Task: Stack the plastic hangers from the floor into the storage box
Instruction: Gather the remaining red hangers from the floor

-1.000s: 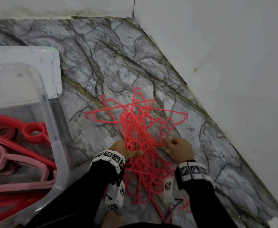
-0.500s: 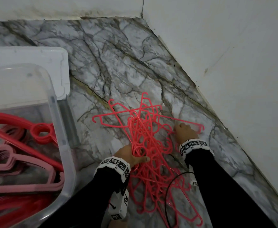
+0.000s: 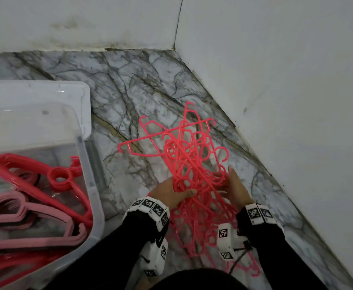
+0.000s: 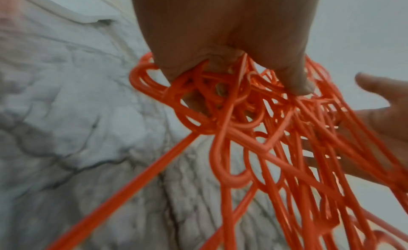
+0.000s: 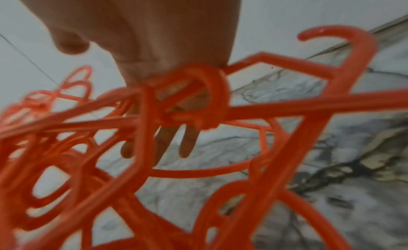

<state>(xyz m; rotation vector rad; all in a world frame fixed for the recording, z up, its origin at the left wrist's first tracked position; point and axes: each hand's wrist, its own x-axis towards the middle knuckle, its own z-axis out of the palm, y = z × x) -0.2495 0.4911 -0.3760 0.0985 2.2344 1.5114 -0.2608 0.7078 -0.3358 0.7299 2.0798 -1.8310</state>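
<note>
Head view: tangled hangers held over the floor

A tangle of red hangers (image 3: 189, 164) is gripped by the left hand (image 3: 169, 193), thumb and fingers curled round the hooks. The right hand (image 3: 234, 189) is laid against the bundle's far side with fingers straight. The box (image 3: 85, 155), left of the hands on the marble floor (image 3: 129, 97), already contains red and pink hangers.

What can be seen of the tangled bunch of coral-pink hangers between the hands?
The bunch of hangers is thin coral-pink plastic, its hooks and bars crossed and interlocked. It slants from near the person toward the wall corner. The left hand grips its hook cluster, thumb on top; the right hand supports the other side with straight fingers. Whether its near end still touches the marble floor cannot be told.
</note>
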